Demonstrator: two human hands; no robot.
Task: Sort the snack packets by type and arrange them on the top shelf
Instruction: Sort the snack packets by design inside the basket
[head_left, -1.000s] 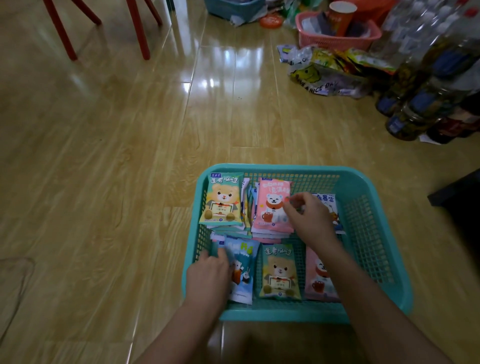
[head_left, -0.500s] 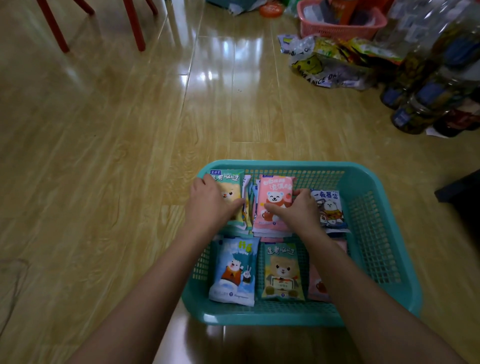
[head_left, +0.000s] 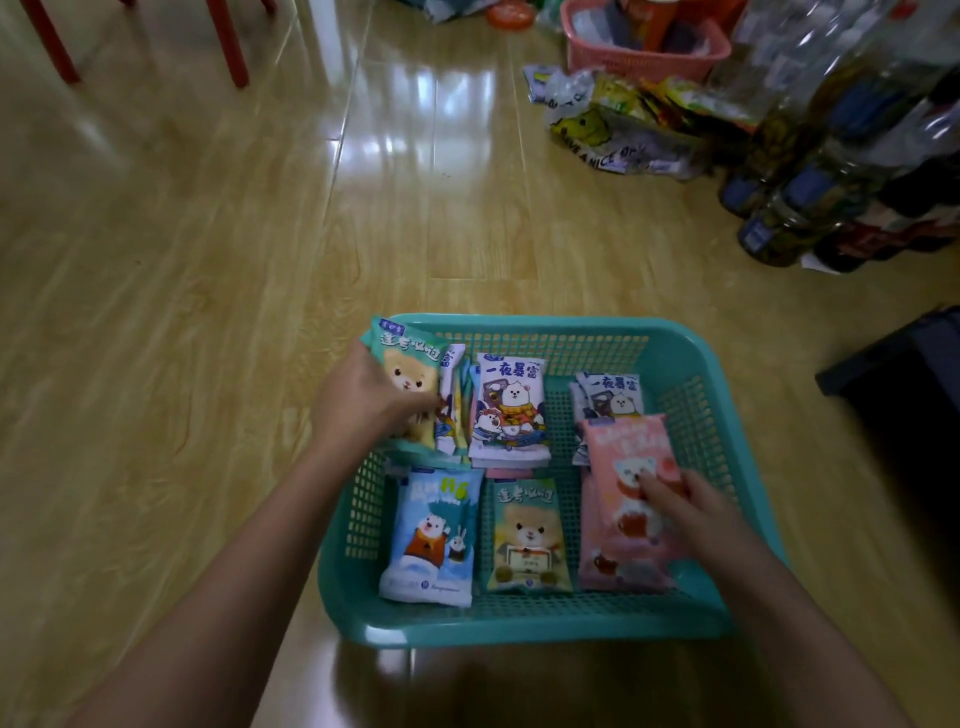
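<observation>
Right hand (head_left: 691, 512) pinches a pink packet (head_left: 629, 449), lengthwise over the lower pink packet (head_left: 615, 569). Left hand (head_left: 363, 400) grips green packets (head_left: 410, 366) far-left.

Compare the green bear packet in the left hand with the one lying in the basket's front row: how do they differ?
The held green packet is gripped by the left hand at the basket's far left corner, tilted; the front-row green packet lies flat, untouched. The hand covers part of the held one; the front-row one shows whole, beside a blue packet. Both carry the same bear design.
</observation>
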